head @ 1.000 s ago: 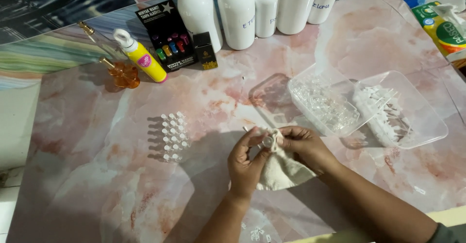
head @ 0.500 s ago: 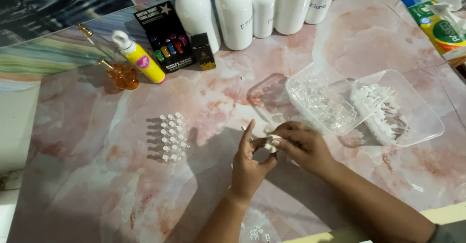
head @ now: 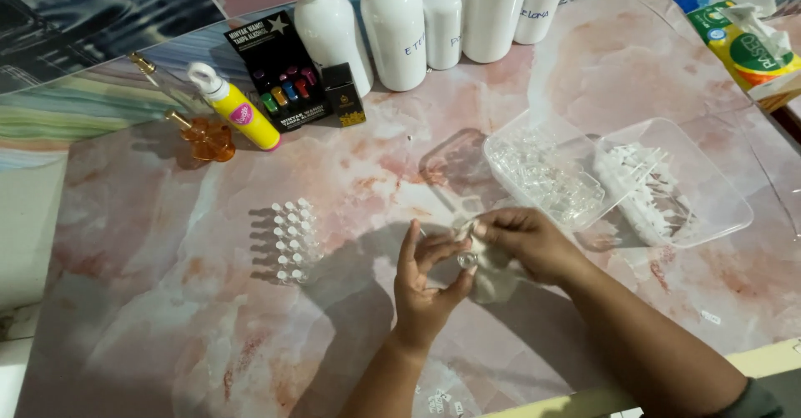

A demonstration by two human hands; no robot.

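Note:
My left hand (head: 427, 283) pinches a tiny clear vial (head: 465, 260) between thumb and fingers near the table's middle. My right hand (head: 524, 239) grips a white cloth (head: 492, 280) bunched under and around the vial, its fingertips meeting the left hand's. To the left, several small clear vials with white caps (head: 294, 241) stand in neat rows on the pink marble table (head: 167, 318).
Two clear plastic trays sit to the right: one (head: 546, 176) holds loose clear vials, the other (head: 667, 193) white caps. At the back stand several white bottles (head: 400, 30), a yellow bottle (head: 238, 109), a black box (head: 279, 76), an amber glass bottle (head: 204, 134) and a tissue pack (head: 743, 47).
The hands have shifted slightly; the cloth, spread below the hands a second ago, is now bunched around the vial under my right hand.

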